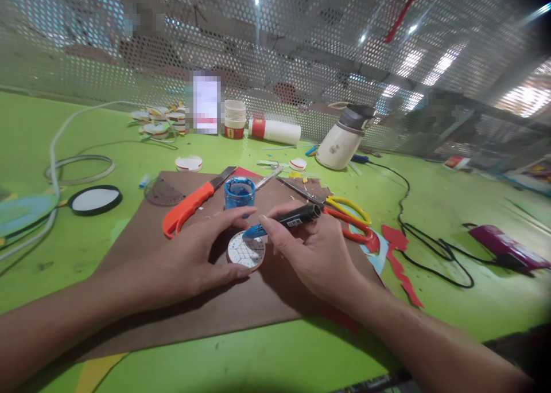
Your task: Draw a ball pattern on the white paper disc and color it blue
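Between the thumb and fingers of my left hand [189, 255] is a small round white disc [244, 252], steadied at its edge on the brown board [172, 318]. Dark lines form a pattern of cells on its face, with small blue dots in some. My right hand [314, 249] grips a black marker pen [297, 216], its blue end pointing down and left at the disc's top edge. Just behind the disc stands an open jar of blue paint [239, 193]. An orange-handled utility knife [193, 202] lies left of the jar.
Scissors [350, 212] with yellow and orange handles lie to the right, near red scraps [396, 244]. A white bottle [340, 137], paper cups [275, 131] and a lit phone [206, 103] are at the back. A black cord [404, 209] and glue gun [508, 246] lie right.
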### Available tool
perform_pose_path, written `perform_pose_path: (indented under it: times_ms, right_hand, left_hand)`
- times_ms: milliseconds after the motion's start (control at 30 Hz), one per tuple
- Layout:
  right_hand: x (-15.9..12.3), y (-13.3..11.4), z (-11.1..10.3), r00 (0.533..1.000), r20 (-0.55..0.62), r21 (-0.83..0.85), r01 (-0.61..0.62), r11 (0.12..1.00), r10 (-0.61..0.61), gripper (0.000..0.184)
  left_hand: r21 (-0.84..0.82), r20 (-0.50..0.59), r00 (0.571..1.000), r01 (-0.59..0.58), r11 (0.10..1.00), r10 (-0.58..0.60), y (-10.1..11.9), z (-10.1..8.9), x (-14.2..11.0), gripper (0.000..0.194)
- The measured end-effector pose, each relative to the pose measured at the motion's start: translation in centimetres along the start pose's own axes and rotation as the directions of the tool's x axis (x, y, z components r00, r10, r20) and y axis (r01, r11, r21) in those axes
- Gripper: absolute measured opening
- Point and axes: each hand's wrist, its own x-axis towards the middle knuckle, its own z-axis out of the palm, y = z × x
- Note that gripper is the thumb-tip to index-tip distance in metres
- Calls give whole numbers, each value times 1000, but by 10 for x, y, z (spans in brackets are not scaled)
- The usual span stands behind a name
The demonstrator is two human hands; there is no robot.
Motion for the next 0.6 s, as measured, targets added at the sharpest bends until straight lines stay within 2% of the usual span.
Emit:
perform_pose_path:
  times_ms: [433, 600]
  right_hand:
    - [0, -1, 2, 998, 35, 41, -57, 998, 56, 19]
    - [-1, 2, 3, 998, 11, 38, -58, 998, 57, 21]
  left_hand:
    - [13, -17, 1000, -3, 1000, 4, -2, 3, 2, 91]
    - [34, -30, 1000, 2, 999, -1, -4, 1, -1, 93]
